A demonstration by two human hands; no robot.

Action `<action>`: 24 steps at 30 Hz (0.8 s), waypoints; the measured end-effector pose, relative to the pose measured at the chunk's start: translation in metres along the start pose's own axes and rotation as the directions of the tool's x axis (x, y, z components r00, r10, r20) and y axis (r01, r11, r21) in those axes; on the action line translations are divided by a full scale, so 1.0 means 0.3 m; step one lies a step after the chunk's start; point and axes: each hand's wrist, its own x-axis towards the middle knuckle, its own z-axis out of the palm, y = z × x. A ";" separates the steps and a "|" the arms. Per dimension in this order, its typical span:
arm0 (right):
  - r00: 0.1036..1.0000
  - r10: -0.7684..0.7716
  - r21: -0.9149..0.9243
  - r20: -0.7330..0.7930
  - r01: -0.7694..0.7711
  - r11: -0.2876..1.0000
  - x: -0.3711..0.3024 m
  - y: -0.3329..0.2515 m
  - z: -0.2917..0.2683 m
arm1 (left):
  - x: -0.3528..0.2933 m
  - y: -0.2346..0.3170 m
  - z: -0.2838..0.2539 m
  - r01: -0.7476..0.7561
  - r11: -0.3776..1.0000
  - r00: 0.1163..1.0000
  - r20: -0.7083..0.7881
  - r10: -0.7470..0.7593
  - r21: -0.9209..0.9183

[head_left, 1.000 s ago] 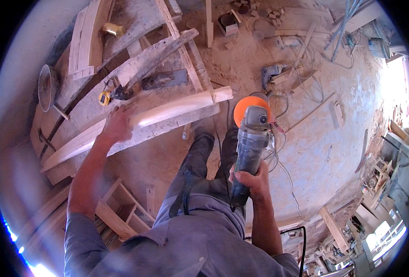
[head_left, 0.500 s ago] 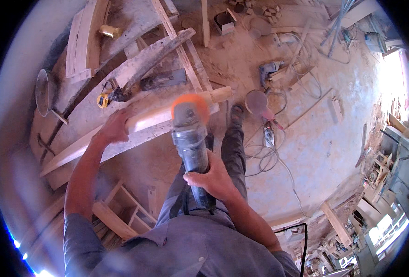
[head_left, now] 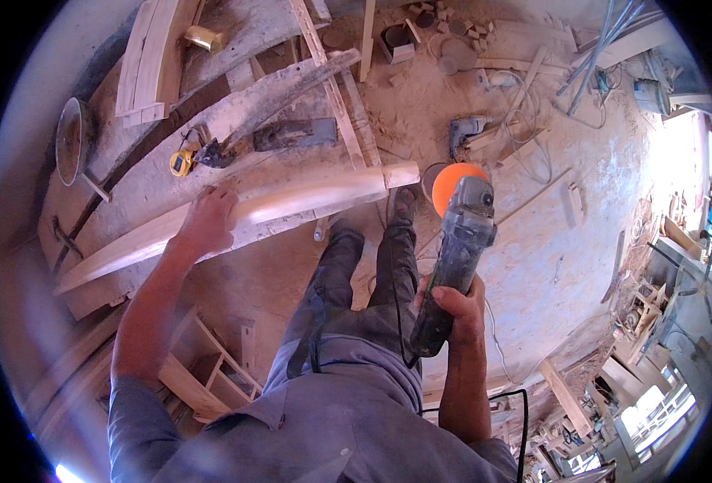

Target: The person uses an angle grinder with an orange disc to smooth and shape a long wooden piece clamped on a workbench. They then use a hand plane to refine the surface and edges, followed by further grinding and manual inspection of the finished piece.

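Note:
A long, pale wooden beam (head_left: 308, 191), gently curved and tapering toward the left, lies across a low dusty bench (head_left: 247, 173). My left hand (head_left: 209, 221) grips the beam near its middle, fingers bent over the far edge. In my right hand (head_left: 457, 310) is a grey angle grinder (head_left: 462, 229), closed round its dark body. An orange round disc (head_left: 449, 187) is fitted at its head. The grinder is held in the air beyond the beam's right end, apart from the wood. Its cable hangs from the rear beside my leg.
Behind the beam lie a yellow tape measure (head_left: 181, 163), a dark flat block (head_left: 296, 134) and a brass-coloured cylinder (head_left: 204, 38). A metal pan (head_left: 72, 142) stands at the left. On the floor are a power drill (head_left: 467, 133), looping cables and wood strips. A wooden frame (head_left: 211, 374) is near my left.
My right hand has carried the grinder from over the beam out to the right, away from the wood. My left hand stays on the beam, which shows more of its surface now.

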 end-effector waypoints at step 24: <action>0.999 0.032 0.053 0.006 -0.032 0.998 0.004 0.057 -0.080 | -0.022 0.024 0.076 0.050 0.984 0.986 -0.151 -0.077 -0.173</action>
